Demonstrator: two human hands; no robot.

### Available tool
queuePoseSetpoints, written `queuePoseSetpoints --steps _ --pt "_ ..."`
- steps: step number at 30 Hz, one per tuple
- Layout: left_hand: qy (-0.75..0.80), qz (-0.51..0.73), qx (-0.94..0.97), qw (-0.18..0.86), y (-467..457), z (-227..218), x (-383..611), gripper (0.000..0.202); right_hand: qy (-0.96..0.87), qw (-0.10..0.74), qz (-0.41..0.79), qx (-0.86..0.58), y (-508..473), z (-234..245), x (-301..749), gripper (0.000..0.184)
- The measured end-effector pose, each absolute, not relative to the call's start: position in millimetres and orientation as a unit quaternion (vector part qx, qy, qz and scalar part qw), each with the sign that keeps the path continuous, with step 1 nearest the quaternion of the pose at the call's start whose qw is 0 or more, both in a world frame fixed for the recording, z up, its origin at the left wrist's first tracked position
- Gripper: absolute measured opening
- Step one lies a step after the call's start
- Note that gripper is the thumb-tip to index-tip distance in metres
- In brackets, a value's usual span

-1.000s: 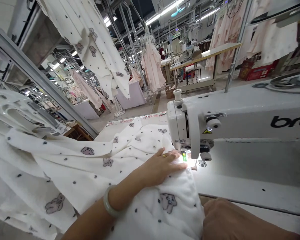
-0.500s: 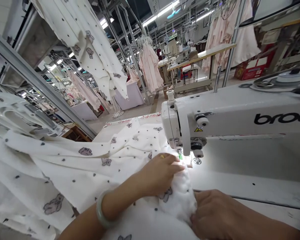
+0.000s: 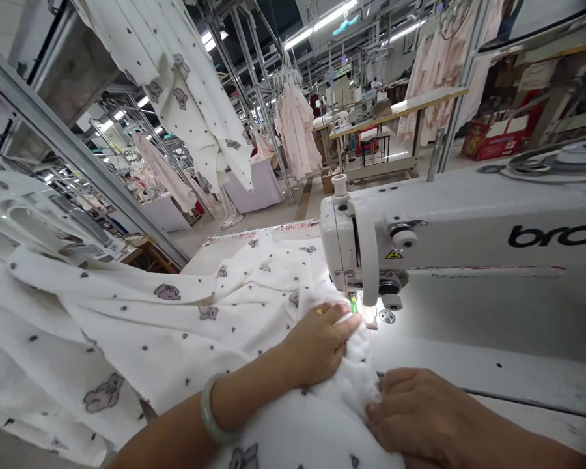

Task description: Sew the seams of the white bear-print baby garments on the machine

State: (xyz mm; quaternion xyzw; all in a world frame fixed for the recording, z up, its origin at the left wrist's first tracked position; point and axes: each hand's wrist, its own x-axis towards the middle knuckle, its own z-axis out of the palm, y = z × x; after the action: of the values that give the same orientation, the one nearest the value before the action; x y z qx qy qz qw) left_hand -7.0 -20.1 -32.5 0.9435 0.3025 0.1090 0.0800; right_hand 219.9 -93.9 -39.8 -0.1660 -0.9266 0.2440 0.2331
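Note:
White fleecy fabric (image 3: 254, 326) printed with grey bears and dark dots lies bunched over the sewing machine bed. My left hand (image 3: 317, 345), with a ring and a pale bangle, rests on it just in front of the presser foot (image 3: 354, 303). Its bent fingers are closed on a fold of the fabric. Lower right, my right hand (image 3: 415, 413) is curled around the fabric's gathered edge; some of its fingertips are hidden. The white sewing machine (image 3: 444, 228) stands over the work, its lamp lighting the needle area.
More printed fabric (image 3: 176, 85) hangs at upper left, beside a metal rail (image 3: 88, 163). White plastic hangers (image 3: 34, 215) are at the left. Pink garments (image 3: 295, 127), a wooden-edged table (image 3: 400, 111) and a red box (image 3: 498, 137) stand behind the machine.
My left hand's thumb and fingers have drawn closer together on the fabric. My right hand has shifted slightly left with the gathered edge. The view has swung a little left.

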Motion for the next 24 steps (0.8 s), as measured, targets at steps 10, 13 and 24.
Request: queuePoseSetpoints --steps 10,13,24 --pt "0.270 0.114 0.955 0.037 -23.0 -25.5 -15.4 0.035 -0.928 0.268 0.201 -0.162 -88.8 -41.1 216.4 0.049" --pt "0.254 0.109 0.960 0.046 -24.0 -30.6 -17.3 0.039 -0.928 0.273 0.199 -0.157 -89.2 -40.0 217.4 0.050" --pt "0.343 0.065 0.936 0.032 -6.2 -17.6 -11.2 0.025 -0.929 0.299 0.123 -0.180 -73.0 -41.2 222.7 0.042"
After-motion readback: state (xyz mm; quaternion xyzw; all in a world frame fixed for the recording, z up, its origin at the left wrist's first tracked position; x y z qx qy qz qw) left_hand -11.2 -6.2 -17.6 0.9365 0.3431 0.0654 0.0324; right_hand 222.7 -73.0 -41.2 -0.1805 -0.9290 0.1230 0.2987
